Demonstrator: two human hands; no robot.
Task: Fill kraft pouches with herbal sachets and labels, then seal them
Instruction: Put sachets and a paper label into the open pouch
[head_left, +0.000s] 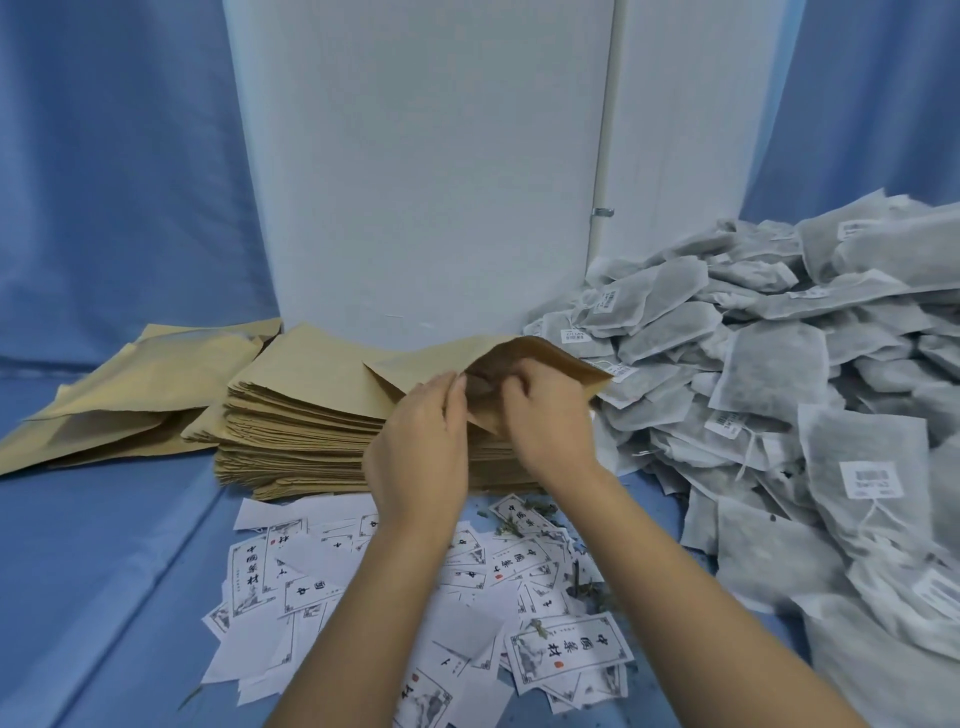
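Two hands: both at the open mouth of one kraft pouch (415, 376).
Left hand (421, 447): fingers curled, pinching the near lip of the mouth.
Right hand (545, 421): fingers curled on the lip, fingertips tucked into the opening.
Pouch position: on top of the stack of pouches (301, 431), mouth lifted toward the right.
Sachets (779, 364): grey heap just beside the stack, on its right.
Labels (566, 654): scattered on the blue cloth (104, 571) under both forearms.
Loose pouches (130, 395): left of the stack.

We see a blue cloth (104, 571) spread beneath, a white panel (415, 182) behind, and a clamped white pipe (608, 130).
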